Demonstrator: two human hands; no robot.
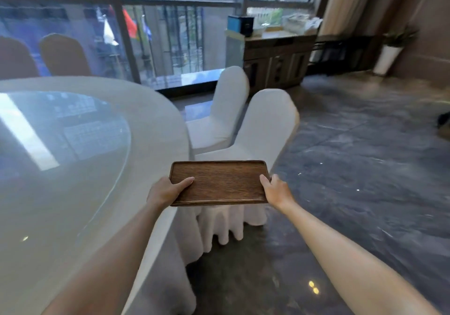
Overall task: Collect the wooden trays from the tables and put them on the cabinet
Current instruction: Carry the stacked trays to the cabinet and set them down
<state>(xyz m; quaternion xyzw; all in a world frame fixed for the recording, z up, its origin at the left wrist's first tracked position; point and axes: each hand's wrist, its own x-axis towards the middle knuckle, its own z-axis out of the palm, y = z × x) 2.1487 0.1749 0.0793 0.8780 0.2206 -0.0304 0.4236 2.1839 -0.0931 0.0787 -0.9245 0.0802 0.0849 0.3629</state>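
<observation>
A dark brown rectangular wooden tray (220, 183) is held level in the air, just past the right edge of the round table (151, 110). My left hand (168, 190) grips its left short side, thumb lying on the tray's inside. My right hand (276, 189) grips the right short side. The tray carries nothing. The wooden cabinet (275, 58) stands far ahead by the window, up and to the right, with boxes and pale items on its top.
The white-clothed table with a glass turntable (60, 144) fills the left. Two white-covered chairs (265, 129) stand right beside the table, under and beyond the tray. Grey marble floor (365, 168) spreads to the right toward the cabinet. A potted plant (392, 49) stands far right.
</observation>
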